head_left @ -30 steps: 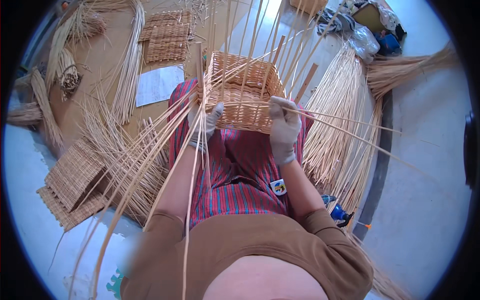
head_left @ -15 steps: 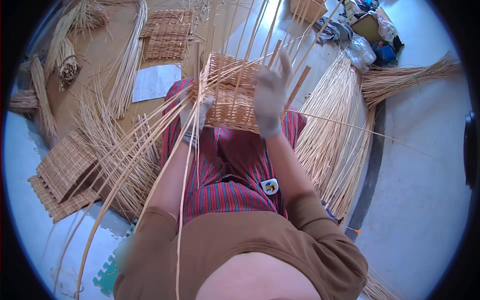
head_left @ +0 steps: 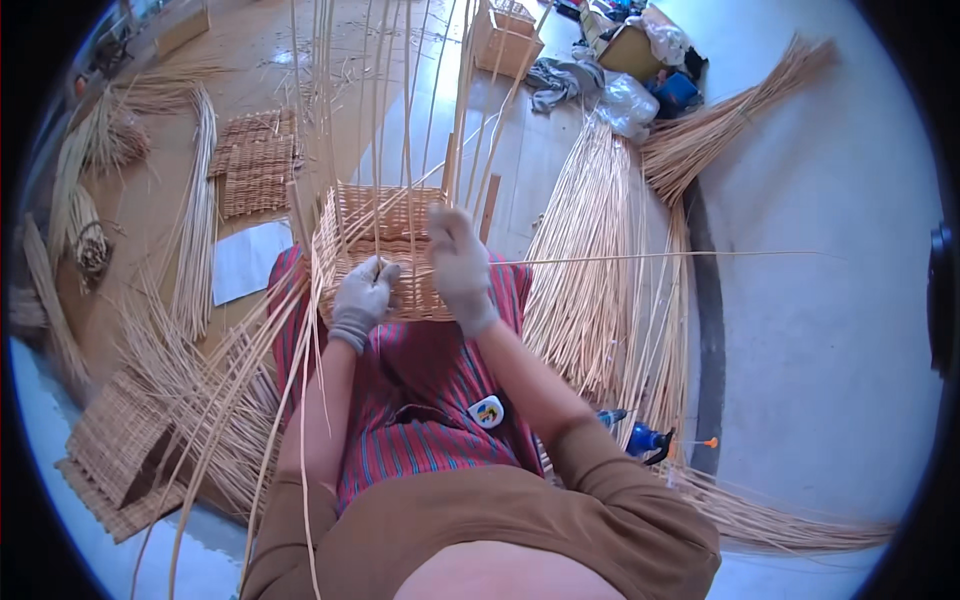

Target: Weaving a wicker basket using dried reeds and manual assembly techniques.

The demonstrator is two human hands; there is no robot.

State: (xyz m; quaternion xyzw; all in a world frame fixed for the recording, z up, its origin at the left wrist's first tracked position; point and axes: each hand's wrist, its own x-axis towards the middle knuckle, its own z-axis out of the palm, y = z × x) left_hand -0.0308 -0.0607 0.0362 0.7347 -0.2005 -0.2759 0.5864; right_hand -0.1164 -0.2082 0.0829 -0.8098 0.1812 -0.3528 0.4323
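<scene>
A partly woven wicker basket [head_left: 408, 302] sits across my lap, with long upright canes [head_left: 376, 130] rising from its walls. My left hand [head_left: 364, 300], in a pale work glove, is at the near wall, thumb and fingers pinched around an upright cane. At the near right corner, my gloved right hand [head_left: 460, 265] has its fingers curled in. A long thin weaving cane [head_left: 640, 257] runs from it out to the right; the exact hold is hidden behind the fingers. Loose cane ends [head_left: 225, 410] trail from the basket's left side past my left forearm.
Wooden posts [head_left: 489, 208] stand at the basket's corners. A big fan of loose canes [head_left: 590, 270] lies to the right, a tied bundle [head_left: 740, 115] beyond. Woven panels [head_left: 258, 170] and a white sheet [head_left: 250, 262] lie left. A blue bottle [head_left: 645, 440] is by my right elbow.
My left hand has moved from the basket's left side to its near wall and pinched an upright cane. My right hand's raised fingers have curled in. The whole view has shifted.
</scene>
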